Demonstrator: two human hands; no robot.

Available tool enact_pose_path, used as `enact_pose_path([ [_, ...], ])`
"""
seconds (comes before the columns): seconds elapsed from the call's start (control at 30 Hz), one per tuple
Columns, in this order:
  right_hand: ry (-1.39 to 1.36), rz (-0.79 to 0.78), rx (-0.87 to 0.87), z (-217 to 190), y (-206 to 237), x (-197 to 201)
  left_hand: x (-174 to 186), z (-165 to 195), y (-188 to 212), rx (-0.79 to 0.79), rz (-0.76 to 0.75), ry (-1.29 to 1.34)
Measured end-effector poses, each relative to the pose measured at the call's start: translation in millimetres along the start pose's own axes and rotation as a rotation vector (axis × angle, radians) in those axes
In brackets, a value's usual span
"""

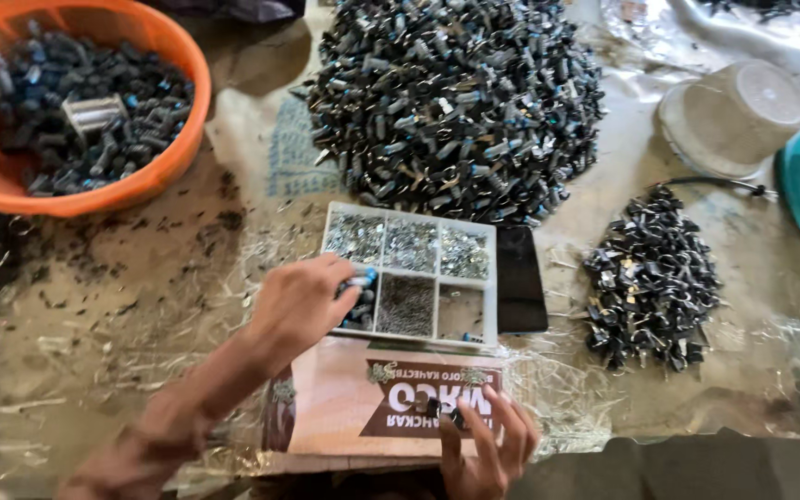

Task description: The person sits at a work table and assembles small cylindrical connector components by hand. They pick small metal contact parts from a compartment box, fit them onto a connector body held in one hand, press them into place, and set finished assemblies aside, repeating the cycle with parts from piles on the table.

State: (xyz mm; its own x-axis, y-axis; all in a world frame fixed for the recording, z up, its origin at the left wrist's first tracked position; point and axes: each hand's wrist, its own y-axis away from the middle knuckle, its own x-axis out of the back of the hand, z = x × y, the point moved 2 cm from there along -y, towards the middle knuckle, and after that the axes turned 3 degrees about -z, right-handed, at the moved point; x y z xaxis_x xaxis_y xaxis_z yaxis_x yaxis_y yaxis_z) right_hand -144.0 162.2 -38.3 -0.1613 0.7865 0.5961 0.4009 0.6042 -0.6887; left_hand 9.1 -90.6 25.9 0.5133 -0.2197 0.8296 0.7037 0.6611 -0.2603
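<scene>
We see the left hand (300,301) stretched forward on a long forearm from bottom left, knuckles up, fingers curled down and pinched together at the tips. Right hand (486,444) sits low near the bottom edge, fingers loosely spread, pointing up

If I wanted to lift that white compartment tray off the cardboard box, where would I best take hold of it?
Probably by the long outer rims of the white compartment tray, one hand at each short end, coming from above and lifting level. It lies flat on the cardboard box, open-topped with loose small parts, so tilting would spill them. The left hand covers its near-left corner, and a dark phone lies along its right edge.
</scene>
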Motion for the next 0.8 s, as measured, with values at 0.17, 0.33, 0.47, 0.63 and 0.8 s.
enact_pose_path([
  [0.17,-0.664,-0.122,-0.244,3,7,-18,5,65,65,-0.170,0.131,-0.287],
  [0.33,-1.391,-0.317,-0.752,11,1,-51,-28,108,83,-0.365,0.196,-0.005],
  [0.47,-1.595,-0.404,-0.873,16,-17,-44,-35,96,79,-0.308,0.180,0.249],
  [0.63,-1.466,-0.434,-0.852,4,-43,-44,-38,76,65,-0.319,0.211,0.319],
  [0.8,-0.829,-0.605,-0.393,19,-100,-71,-48,45,40,-0.205,0.328,0.339],
])
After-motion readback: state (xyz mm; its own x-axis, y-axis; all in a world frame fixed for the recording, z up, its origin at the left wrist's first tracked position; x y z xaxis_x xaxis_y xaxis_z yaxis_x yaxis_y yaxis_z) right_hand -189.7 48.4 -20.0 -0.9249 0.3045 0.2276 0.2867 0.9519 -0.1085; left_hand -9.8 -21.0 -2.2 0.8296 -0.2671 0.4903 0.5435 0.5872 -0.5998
